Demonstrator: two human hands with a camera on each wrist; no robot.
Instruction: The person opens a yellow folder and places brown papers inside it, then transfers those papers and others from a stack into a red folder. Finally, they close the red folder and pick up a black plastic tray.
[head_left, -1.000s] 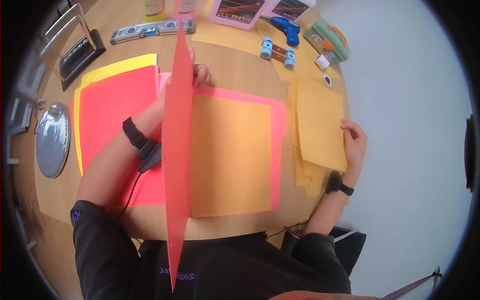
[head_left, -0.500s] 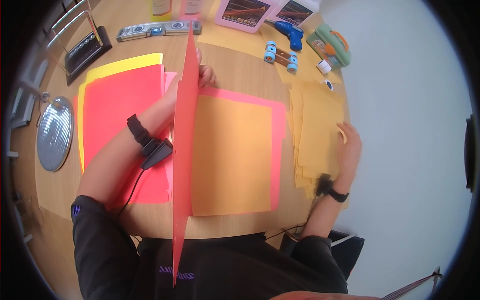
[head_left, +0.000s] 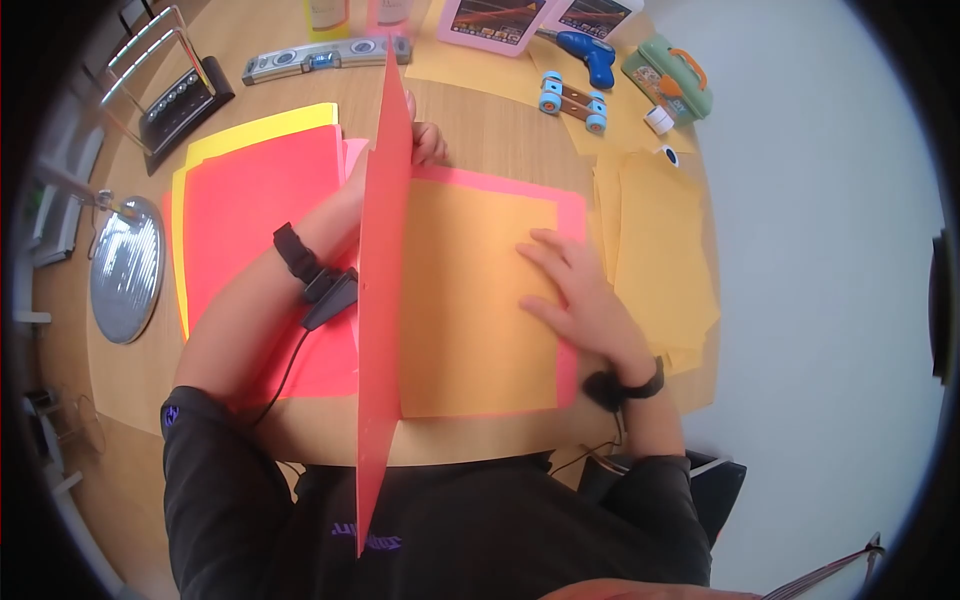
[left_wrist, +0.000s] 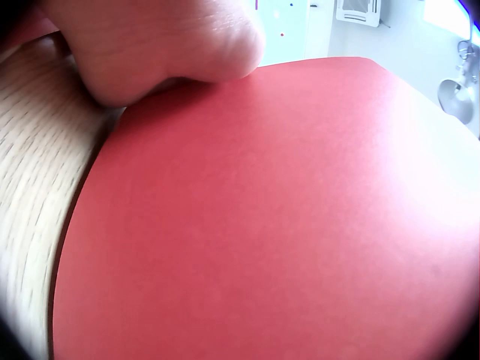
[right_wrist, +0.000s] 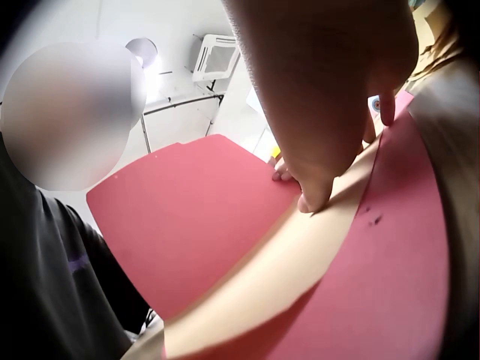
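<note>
A pinkish-red file folder (head_left: 572,330) lies opened in front of me, its left flap standing upright. My left hand (head_left: 428,146) grips this flap at its far edge; much of the hand is hidden behind it, and in the left wrist view the hand (left_wrist: 165,45) overlaps the flap's edge. Tan paper (head_left: 470,300) lies on the flat half of the folder, with a pink margin showing at the right and far sides. My right hand (head_left: 585,305) rests its spread fingers on the paper's right part. In the right wrist view its fingertips touch the tan paper (right_wrist: 247,300).
Tan sheets (head_left: 660,250) are piled at the right. Red and yellow folders (head_left: 260,220) lie stacked under my left forearm. Farther back are a spirit level (head_left: 325,60), a toy car (head_left: 572,102), a blue toy drill (head_left: 590,55), a green case (head_left: 668,78) and a Newton's cradle (head_left: 180,110).
My right hand has moved left from the pile of tan sheets onto the paper in the folder. The left hand keeps the flap upright.
</note>
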